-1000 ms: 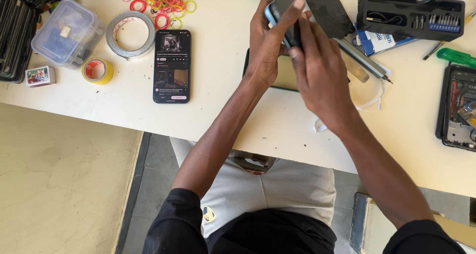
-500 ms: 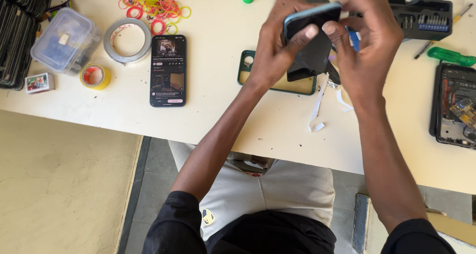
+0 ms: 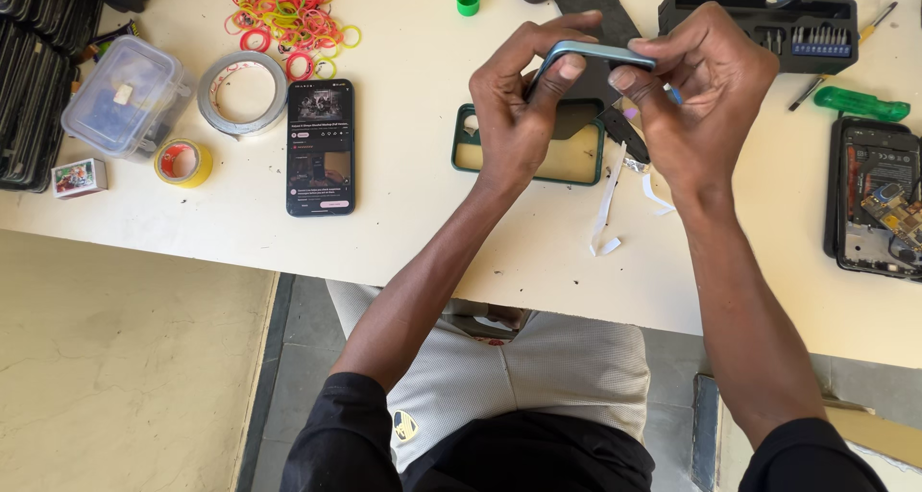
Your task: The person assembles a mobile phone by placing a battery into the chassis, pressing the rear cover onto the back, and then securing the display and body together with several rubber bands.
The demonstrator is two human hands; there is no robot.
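Far left on the worktop point(image 3: 432, 233): a clear plastic box point(image 3: 120, 98), a yellow tape roll point(image 3: 182, 163) and a grey tape roll point(image 3: 242, 94). Above them, a heap of bright rubber bands point(image 3: 288, 7). Just to the right, a black phone point(image 3: 321, 146) lying flat with its screen lit.

Then the left hand point(image 3: 519, 108), lifted above a green phone case point(image 3: 576, 161) that lies open side up on the worktop. Grip closed tight: fingers curled over the top of a blue-edged phone point(image 3: 595, 55), thumb pressed under its near edge. Seen edge-on, so hard to tell front from back.

Next, the right hand point(image 3: 706, 94), clamped on the other end of the same phone, thumb tip tucked under the edge, fingers bent over the top. Held up in the air between both hands, well clear of the worktop.

Looks like work on the phone's edge, maybe pressing or prying along the seam. Calls for slow, even thumb pushes and a steady hold on both ends, so nothing bends or slips.

Below the hands, loose white strips point(image 3: 605, 214). Further right, a black bit tray point(image 3: 768, 26), a green screwdriver point(image 3: 860, 103) and an opened phone point(image 3: 879, 199) with its insides showing.
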